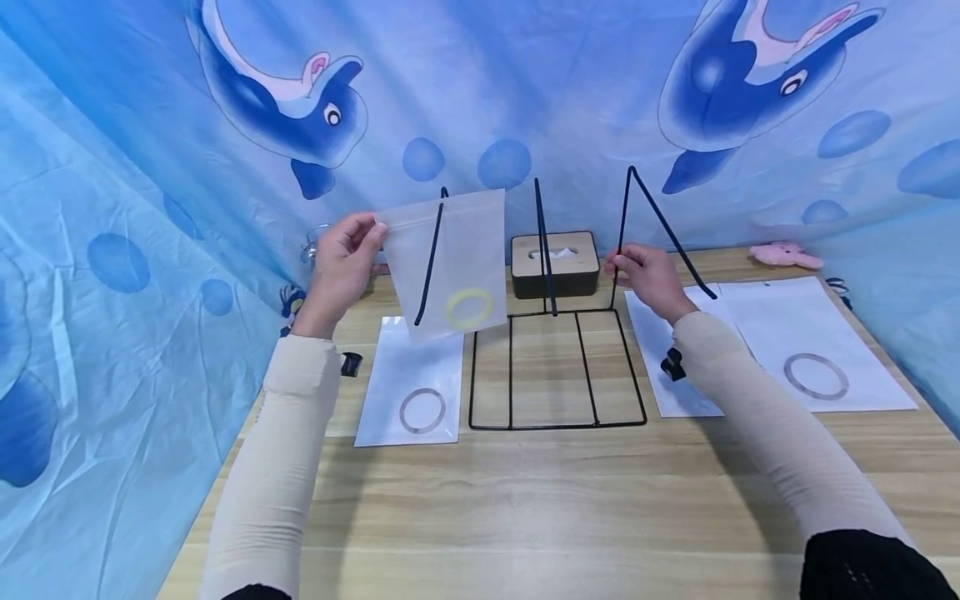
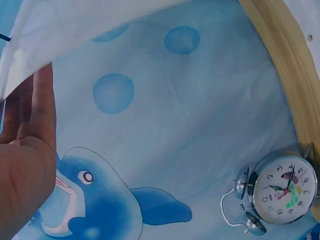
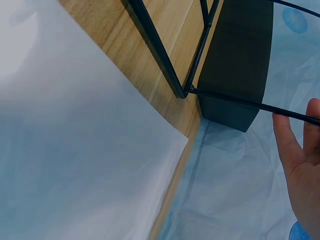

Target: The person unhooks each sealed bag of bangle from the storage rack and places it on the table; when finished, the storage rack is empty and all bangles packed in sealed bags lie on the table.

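Observation:
Black wire rack [image 1: 596, 372] stands on the table, with a flat base and three upright bent prongs. My left hand [image 1: 345, 262] pinches the upper left corner of a translucent plastic bag [image 1: 472, 242] marked with a yellow ring. The bag hangs spread out at the rack's left prong, whose sloping rod crosses in front of it. In the left wrist view, part of the bag runs along the top edge above the fingers. My right hand [image 1: 647, 275] holds the rear rod of the right prong, thumb in front; the right wrist view shows fingertips [image 3: 281, 120] on that rod.
Flat white sheets with ring marks lie left [image 1: 382, 417] and right [image 1: 825, 308] of the rack. Behind it stands a black tissue box [image 1: 558, 286] with a wooden top. A pink plush toy [image 1: 783, 254] sits back right, an alarm clock [image 2: 285, 190] back left. Patterned blue cloth [image 1: 480, 83] surrounds the table.

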Available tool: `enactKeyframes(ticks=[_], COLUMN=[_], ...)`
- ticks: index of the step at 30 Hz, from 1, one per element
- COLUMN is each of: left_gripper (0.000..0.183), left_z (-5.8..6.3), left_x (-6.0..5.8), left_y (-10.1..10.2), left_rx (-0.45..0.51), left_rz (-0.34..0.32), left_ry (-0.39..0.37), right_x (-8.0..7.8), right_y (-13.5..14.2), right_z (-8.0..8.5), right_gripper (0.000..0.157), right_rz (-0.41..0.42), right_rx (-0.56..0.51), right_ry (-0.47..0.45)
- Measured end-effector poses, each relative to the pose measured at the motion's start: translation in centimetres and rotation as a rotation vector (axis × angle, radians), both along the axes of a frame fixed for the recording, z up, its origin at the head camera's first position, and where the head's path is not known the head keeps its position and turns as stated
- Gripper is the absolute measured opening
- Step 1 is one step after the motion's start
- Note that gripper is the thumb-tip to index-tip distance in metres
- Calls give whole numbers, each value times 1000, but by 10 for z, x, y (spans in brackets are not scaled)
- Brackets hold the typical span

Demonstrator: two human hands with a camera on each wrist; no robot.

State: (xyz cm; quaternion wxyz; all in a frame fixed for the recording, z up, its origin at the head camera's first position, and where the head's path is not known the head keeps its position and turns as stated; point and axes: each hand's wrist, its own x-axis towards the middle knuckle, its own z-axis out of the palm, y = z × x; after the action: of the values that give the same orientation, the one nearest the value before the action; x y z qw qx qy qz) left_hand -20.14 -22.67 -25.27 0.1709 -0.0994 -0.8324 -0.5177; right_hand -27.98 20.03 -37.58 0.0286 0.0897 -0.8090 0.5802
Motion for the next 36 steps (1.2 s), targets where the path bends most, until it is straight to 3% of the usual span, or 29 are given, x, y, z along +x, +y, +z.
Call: enactKeyframes(ticks=[8,19,36], left_gripper=[37,30,20], left_z=[-1,-8,-22], left_x=[10,38,72], left_y=[5,-5,-9], left_rx=[-81,-107,-64], left_rz=[14,-37,-78], left_ry=[-6,116,187], right_x=[1,-2,-2], right_y=[1,2,1], right_z=[3,0,0], right_gripper=[33,35,29], right_rz=[20,15,10], right_rx=[-7,22,4], right_ry=[-28,7,0])
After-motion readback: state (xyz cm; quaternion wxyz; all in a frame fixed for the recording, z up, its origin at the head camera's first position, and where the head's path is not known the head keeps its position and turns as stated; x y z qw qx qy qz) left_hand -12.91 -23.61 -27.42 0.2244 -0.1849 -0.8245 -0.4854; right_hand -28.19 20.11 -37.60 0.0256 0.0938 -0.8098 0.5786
